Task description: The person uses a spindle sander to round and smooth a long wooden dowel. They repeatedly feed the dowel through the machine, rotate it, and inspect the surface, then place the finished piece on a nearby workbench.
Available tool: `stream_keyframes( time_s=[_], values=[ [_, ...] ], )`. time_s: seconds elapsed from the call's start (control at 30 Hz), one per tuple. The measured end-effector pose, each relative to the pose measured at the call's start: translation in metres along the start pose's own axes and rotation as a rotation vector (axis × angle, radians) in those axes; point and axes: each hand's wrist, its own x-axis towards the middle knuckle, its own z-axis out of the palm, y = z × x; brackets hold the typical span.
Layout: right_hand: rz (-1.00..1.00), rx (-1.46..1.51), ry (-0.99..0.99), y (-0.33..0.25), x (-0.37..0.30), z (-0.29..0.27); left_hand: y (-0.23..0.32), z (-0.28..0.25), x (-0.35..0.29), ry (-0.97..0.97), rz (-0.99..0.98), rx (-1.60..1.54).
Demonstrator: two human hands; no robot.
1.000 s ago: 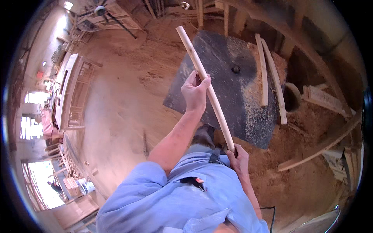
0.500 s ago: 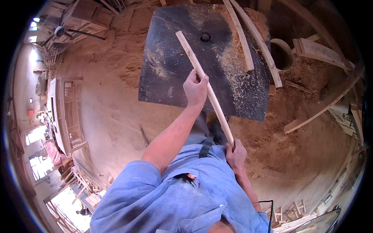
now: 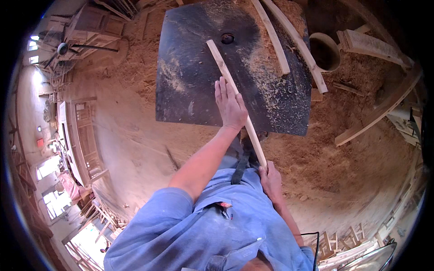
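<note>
"One wooden strip [image 3: 255,140] in the person's grasp: where exactly?"

"Slanting across the near edge of the tabletop [image 3: 190,97]. Its far end is over the tabletop, near a round opening [image 3: 227,38]; its near end is by the waist of the blue shirt [image 3: 181,230]."

"And the hands?"

"Apart from each other. The left hand [image 3: 232,109] lies against the strip's middle, fingers stretched straight; the right hand [image 3: 272,181] is closed around the near end."

"Does the strip touch the tabletop?"

"I can't tell."

"What else is there?"

"An inner slat [image 3: 272,39] lies toward the right edge, an outer slat [image 3: 299,46] beside it, its near end jutting past that edge. Wood shavings [image 3: 262,67] scatter the right half. Just beyond the right edge sits an open cylinder [image 3: 337,61]."
</note>
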Motion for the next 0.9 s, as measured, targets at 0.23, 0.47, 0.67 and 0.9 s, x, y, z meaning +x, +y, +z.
stream_keyframes(
  time_s=[0.23, 0.47, 0.67, 0.9],
  values=[
    [0.008, -0.017, 0.023, 0.009, -0.003, 0.012, 0.003, 0.000, 0.000, -0.045, 0.077, 0.040],
    [-0.012, 0.035, 0.085, -0.007, 0.005, 0.019, 0.006, -0.002, 0.020, -0.073, 0.099, 0.036],
    [-0.029, 0.037, 0.130, -0.012, 0.009, 0.025, 0.003, 0.001, 0.030, -0.082, 0.125, 0.069],
    [-0.052, 0.043, 0.171, -0.017, 0.015, 0.032, 0.001, 0.002, 0.041, -0.096, 0.154, 0.044]
  ],
)
